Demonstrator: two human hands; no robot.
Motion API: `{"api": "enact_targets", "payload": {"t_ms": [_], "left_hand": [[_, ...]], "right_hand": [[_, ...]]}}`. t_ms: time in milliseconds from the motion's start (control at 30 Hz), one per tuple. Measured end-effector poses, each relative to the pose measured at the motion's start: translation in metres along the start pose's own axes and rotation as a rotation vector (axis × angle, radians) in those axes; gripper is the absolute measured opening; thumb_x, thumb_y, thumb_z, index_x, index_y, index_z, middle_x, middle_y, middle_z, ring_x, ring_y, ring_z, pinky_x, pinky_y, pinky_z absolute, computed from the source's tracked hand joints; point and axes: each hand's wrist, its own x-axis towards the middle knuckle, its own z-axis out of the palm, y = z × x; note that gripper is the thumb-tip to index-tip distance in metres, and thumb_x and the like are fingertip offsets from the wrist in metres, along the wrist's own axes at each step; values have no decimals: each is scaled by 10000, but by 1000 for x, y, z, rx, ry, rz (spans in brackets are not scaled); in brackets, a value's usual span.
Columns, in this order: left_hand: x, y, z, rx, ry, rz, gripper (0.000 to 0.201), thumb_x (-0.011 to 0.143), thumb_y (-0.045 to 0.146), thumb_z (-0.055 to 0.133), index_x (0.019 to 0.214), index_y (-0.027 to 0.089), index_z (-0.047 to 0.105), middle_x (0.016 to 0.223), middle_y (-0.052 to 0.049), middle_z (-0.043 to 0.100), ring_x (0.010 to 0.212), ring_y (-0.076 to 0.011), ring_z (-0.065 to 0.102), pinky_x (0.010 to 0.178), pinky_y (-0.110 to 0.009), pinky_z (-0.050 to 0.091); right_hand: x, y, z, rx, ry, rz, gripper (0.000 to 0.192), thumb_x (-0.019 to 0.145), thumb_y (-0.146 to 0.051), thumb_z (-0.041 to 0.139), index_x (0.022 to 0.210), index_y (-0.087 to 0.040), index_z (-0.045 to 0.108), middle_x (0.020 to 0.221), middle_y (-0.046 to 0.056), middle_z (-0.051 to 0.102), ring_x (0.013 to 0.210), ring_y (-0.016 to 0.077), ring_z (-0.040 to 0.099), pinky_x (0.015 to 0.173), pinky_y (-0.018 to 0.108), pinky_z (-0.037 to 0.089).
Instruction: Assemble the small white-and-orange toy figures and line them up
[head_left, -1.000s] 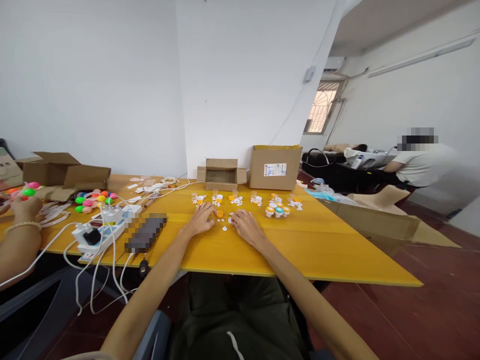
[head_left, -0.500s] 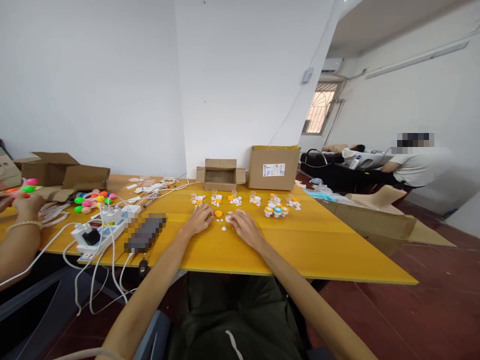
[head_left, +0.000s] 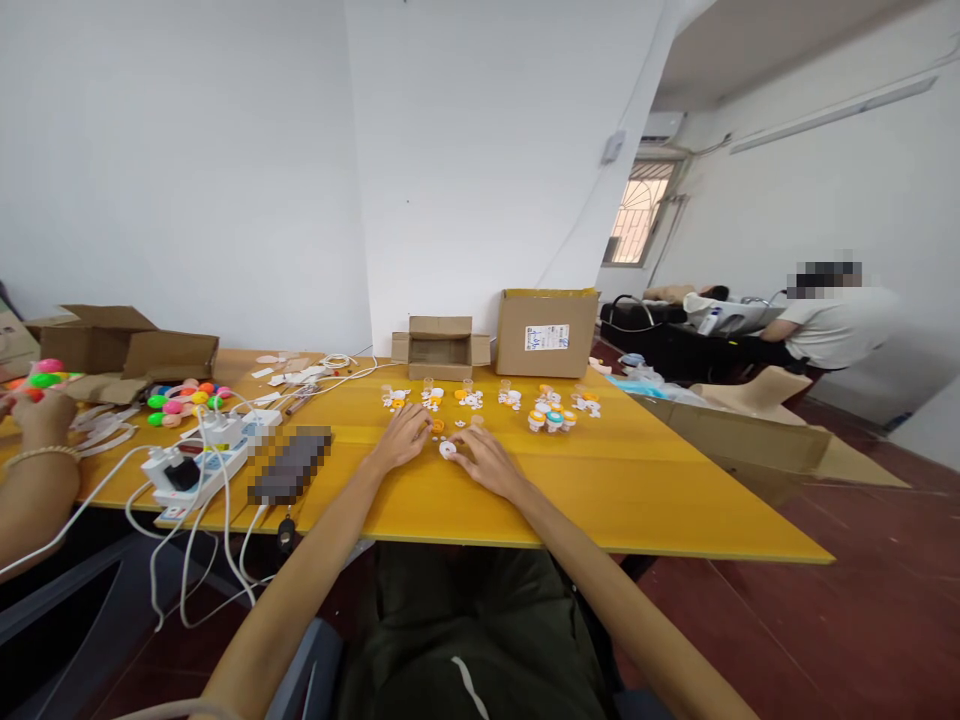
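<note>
Over the table's middle, my left hand (head_left: 405, 436) has its fingertips at the left edge of a small orange round cap (head_left: 438, 426), pinching it as far as I can see. My right hand (head_left: 486, 456) grips a white disc (head_left: 448, 450) with a hole at its centre, between thumb and fingers. Tiny white pieces lie between the hands. Behind them is a row of small piles: clear cups (head_left: 468, 385), orange rings and white bits (head_left: 472, 401). To the right stand several small capped pieces (head_left: 555, 418) with orange, blue and white tops.
An open carton (head_left: 441, 352) and a taller box (head_left: 546, 335) stand at the back. Leftward are a dark pixelated device (head_left: 292, 466), a power strip (head_left: 217, 465) with cables, and colourful balls (head_left: 184, 402). A co-worker's arm (head_left: 45, 480) is far left; another person sits at right.
My right hand has drawn the white disc slightly nearer and left, over the spot of a small white piece. My left hand has moved slightly right, its fingers stretching to the orange cap.
</note>
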Motion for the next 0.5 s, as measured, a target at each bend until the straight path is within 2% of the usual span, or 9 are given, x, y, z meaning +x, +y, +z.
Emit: {"api": "enact_targets", "payload": {"t_ms": [500], "left_hand": [[1, 15, -4, -23, -33, 53, 125, 905, 156, 504, 914, 230, 604, 949, -45, 603, 956, -224, 537, 915, -365, 416]], "right_hand": [[0, 1, 2, -58, -48, 8, 129, 940, -337, 590, 1009, -235, 629, 1029, 68, 683, 1014, 227, 613, 913, 378, 476]]}}
